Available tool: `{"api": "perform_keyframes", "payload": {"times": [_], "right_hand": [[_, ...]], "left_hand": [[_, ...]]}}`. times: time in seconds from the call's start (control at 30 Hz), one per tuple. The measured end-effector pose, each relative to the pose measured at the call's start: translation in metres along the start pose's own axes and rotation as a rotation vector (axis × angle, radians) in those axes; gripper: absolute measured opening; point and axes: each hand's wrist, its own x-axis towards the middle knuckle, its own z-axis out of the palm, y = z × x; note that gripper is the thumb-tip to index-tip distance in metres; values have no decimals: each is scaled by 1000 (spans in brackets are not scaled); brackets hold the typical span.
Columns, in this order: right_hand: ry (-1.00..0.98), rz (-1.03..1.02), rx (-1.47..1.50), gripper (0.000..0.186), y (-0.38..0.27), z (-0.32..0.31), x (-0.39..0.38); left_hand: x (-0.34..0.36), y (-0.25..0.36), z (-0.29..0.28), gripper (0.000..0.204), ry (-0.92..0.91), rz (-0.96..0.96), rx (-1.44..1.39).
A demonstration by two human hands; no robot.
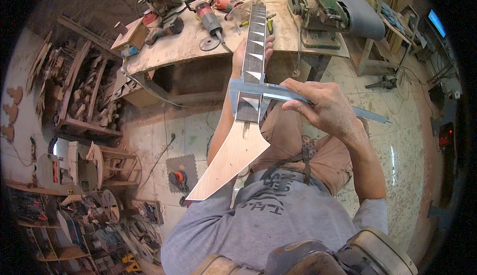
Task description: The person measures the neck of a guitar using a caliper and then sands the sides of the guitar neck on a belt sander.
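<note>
A guitar neck (256, 41) with a dark fretboard and pale triangular inlays slants up the middle. Its bare-wood pointed headstock (229, 158) lies toward my body. My left hand (238, 58) is closed round the neck from behind, with fingertips showing at its right edge. A metal caliper (278, 92) lies across the fretboard near the headstock end, its jaws on either side of the neck. My right hand (323, 103) grips the caliper's beam between thumb and fingers. Whether the jaws touch both edges I cannot tell.
Ahead stands a wooden workbench (184, 56) with an angle grinder (207, 19), other power tools and another fretted piece at the back. A belt sander (343, 11) stands at its right. Wood racks (79, 91) and cluttered shelves line the left. A black-and-orange tool (179, 179) lies on a floor mat.
</note>
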Motion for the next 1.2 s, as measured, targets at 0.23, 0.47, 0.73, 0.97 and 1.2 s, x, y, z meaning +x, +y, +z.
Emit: {"api": "perform_keyframes", "payload": {"times": [0.23, 0.47, 0.73, 0.97, 1.2], "right_hand": [[9, -15, -5, 31, 2, 2, -1], [0, -3, -37, 30, 1, 0, -1], [105, -14, -48, 34, 10, -1, -7], [469, 67, 15, 41, 36, -20, -21], [606, 133, -122, 43, 30, -71, -46]], "left_hand": [[4, 2, -2, 39, -69, -50, -93], [4, 1, -4, 42, -27, -84, -162], [16, 10, -23, 68, 9, -266, -37], [-23, 28, -7, 51, 323, -297, 420], [-80, 47, 1, 33, 253, -256, 664]]}}
